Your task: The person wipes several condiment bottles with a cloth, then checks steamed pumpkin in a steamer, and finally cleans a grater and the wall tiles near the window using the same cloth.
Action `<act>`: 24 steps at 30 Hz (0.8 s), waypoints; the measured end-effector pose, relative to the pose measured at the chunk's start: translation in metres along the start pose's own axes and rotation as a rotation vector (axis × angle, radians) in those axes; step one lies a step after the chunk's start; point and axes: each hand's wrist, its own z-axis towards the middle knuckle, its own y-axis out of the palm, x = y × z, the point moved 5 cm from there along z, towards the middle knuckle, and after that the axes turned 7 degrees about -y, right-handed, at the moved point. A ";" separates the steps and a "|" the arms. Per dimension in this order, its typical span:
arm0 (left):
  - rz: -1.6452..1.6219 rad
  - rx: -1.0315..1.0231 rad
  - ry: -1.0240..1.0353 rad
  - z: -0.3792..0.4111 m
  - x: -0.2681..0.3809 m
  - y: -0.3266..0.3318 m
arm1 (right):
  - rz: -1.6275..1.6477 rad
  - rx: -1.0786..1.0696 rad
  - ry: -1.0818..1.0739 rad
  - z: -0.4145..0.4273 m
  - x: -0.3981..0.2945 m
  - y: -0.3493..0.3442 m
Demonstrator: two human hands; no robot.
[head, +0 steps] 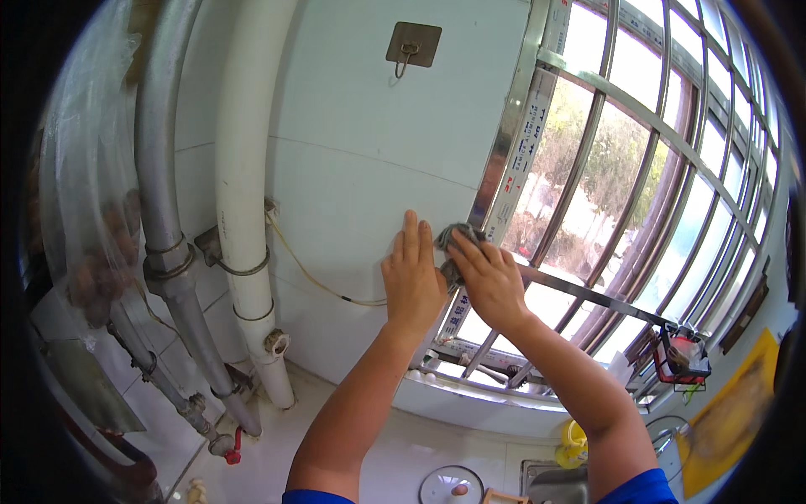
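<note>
My right hand (494, 280) presses a crumpled dark grey cloth (454, 236) against the edge of the metal window frame (497, 189), where the frame meets the tiled wall (359, 195). Part of the cloth is hidden under the fingers. Just to its left, my left hand (414, 274) rests with extended fingers against the pale wall tile and appears to hold nothing. Upright metal bars (570, 176) cross the window to the right of my right hand. Printed protective film shows along the frame.
On the left stand a white pipe (249, 157), a grey pipe (160, 126) and a red valve handle (233, 448). A thin cable (308, 274) runs behind my left hand. Below are a glass lid (450, 485) and a sink (554, 485). A black basket (680, 362) hangs on the bars.
</note>
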 end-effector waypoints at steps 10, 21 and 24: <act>-0.009 -0.066 0.055 0.003 -0.004 -0.002 | 0.012 -0.009 -0.003 -0.016 -0.003 0.013; 0.037 -0.085 0.052 0.001 -0.006 -0.002 | 0.038 -0.012 0.004 -0.002 0.004 0.009; -0.003 -0.109 0.048 0.003 -0.007 -0.004 | -0.027 0.139 0.108 0.033 0.027 -0.023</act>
